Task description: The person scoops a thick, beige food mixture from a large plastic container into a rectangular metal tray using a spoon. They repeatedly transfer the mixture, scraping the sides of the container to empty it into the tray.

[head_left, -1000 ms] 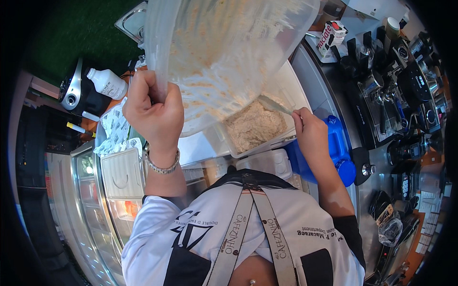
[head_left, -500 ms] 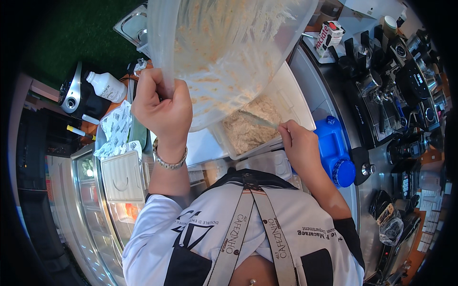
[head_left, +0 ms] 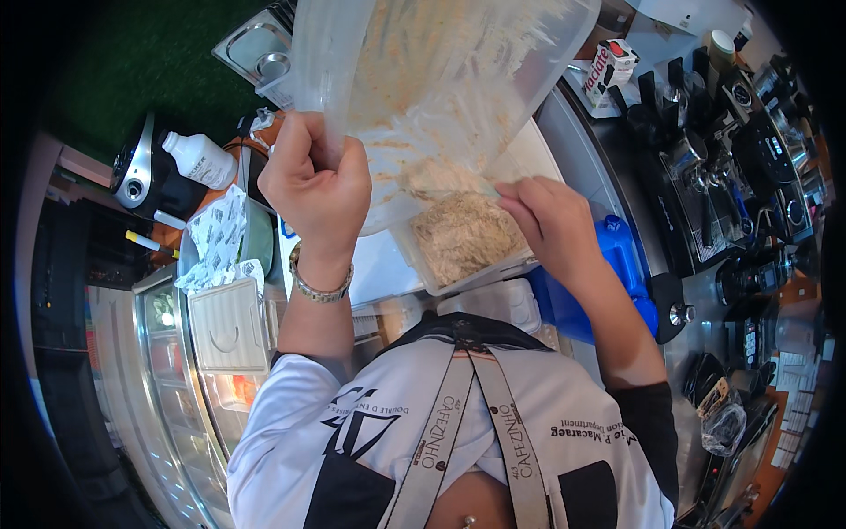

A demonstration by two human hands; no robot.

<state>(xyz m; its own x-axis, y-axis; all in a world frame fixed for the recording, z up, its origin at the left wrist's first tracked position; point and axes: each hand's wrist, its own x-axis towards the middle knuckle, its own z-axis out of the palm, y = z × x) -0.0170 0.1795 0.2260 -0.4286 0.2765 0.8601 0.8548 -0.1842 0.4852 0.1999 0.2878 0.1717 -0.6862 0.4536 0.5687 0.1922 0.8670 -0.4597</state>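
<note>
My left hand, wearing a metal watch, is closed on the rim of a big translucent plastic tub. The tub is tilted, its inner wall smeared with pale orange-beige residue. Below its lower lip sits a white rectangular container holding a beige, shredded-looking food mixture. My right hand pinches a pale, thin spatula. The blade is at the tub's lower lip, among a clump of the mixture; most of it is hidden by the clump and my fingers.
A blue jug stands close by my right forearm. Further right are an espresso machine and a milk carton. At left are a white bottle, a foil-topped container and a lidded box.
The spatula has risen from the mixture in the container to the tub's lower lip, where a clump now shows. The tub and my left hand have shifted slightly right.
</note>
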